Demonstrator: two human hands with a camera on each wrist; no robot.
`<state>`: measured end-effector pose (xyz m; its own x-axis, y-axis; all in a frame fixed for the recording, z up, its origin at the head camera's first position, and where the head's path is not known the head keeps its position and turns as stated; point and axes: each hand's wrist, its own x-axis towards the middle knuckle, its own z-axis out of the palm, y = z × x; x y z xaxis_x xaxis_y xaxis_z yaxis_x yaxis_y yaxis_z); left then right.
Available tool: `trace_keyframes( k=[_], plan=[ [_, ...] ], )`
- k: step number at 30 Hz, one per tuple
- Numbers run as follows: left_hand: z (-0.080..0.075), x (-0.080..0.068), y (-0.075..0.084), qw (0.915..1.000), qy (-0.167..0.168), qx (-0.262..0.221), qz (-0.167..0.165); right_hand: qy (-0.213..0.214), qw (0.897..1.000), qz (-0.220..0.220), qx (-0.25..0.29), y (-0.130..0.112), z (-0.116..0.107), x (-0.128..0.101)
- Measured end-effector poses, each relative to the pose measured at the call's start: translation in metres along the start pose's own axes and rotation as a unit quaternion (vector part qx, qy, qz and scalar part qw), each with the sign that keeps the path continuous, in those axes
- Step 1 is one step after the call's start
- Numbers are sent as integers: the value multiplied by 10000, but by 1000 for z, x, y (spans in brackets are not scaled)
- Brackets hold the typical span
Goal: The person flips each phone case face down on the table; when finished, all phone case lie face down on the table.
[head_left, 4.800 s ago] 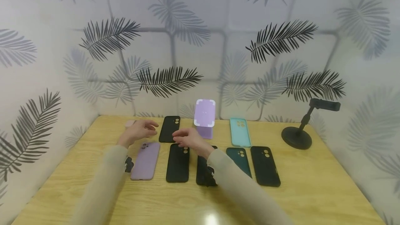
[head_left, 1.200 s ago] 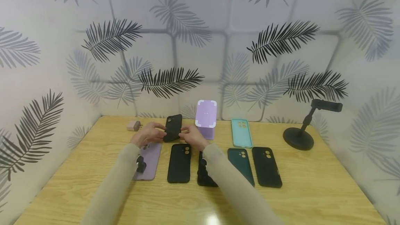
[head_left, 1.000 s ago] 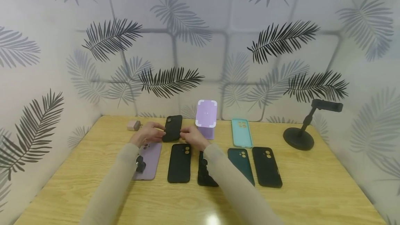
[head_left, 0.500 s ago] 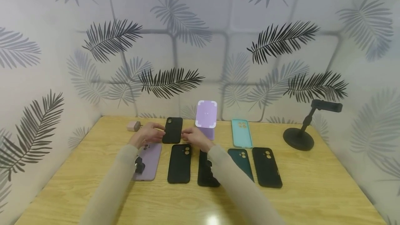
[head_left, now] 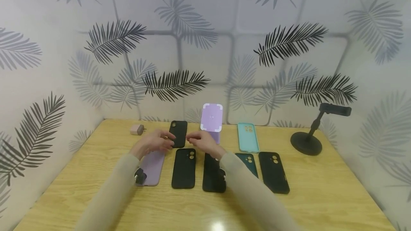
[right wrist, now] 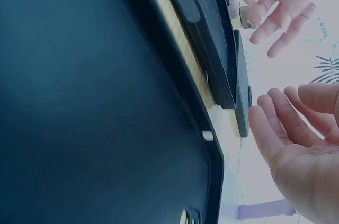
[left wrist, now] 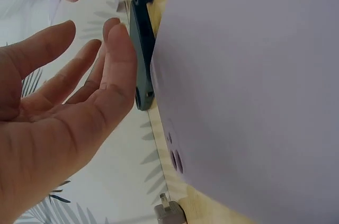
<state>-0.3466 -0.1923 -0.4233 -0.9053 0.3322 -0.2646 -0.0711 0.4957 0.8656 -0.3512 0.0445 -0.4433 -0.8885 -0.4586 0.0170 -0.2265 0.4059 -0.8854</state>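
Observation:
A black phone case lies in the back row on the table, its camera cutout at the upper left. My left hand hovers at its left edge with relaxed, slightly bent fingers, above a light purple phone case. On the other side my right hand is held off the right edge, fingers loosely curved and holding nothing. Both wrist views show the left hand and the right hand with bare palms. In front lie two more black cases, one in the middle and another below my right wrist.
A pale pink charger plug sits at the back left. Behind my right hand stands a purple stand. Rightward lie a turquoise case, a dark teal case and a black case. A black phone holder stands at the far right.
Both hands took the back black case by its sides, tilted it and laid it down; its camera cutout moved from upper right to upper left. The fingers have since let go.

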Motion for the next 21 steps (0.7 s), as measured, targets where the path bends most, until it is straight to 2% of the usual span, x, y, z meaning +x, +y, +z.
trace_keyframes(
  k=[9,16,21],
  plan=[
    [13,-14,-3,9993,-226,-285,90,-300,9991,266,160,-2,-8,-22],
    [28,-19,-5,9988,-216,-430,-17,-708,9954,617,189,-4,-9,-41],
    [37,-21,-5,9991,-118,-405,-65,-820,9947,570,257,-6,-6,-49]
  ],
)
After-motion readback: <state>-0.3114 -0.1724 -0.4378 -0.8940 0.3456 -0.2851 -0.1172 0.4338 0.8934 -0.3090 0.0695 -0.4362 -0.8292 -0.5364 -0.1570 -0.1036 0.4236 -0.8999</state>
